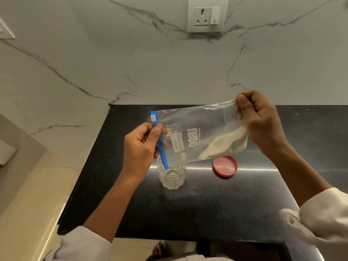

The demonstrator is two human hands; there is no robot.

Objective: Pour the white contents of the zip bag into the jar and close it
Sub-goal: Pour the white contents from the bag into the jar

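Observation:
A clear zip bag (199, 129) with a blue zip strip and a handwritten label hangs sideways above the counter. White powder (224, 144) lies bunched in its right end. My left hand (141, 147) pinches the blue zip edge, whose lower corner dips into the mouth of a clear ribbed glass jar (172, 175) standing upright and open. My right hand (261, 123) grips the bag's bottom edge, held higher than the zip end. A red lid (225, 166) lies flat on the counter just right of the jar.
The black stone counter (188, 208) ends at a marble wall behind and drops off at its left and front edges. A wall socket with a switch (207, 15) sits high on the wall. A bare foot (159, 249) shows below the front edge.

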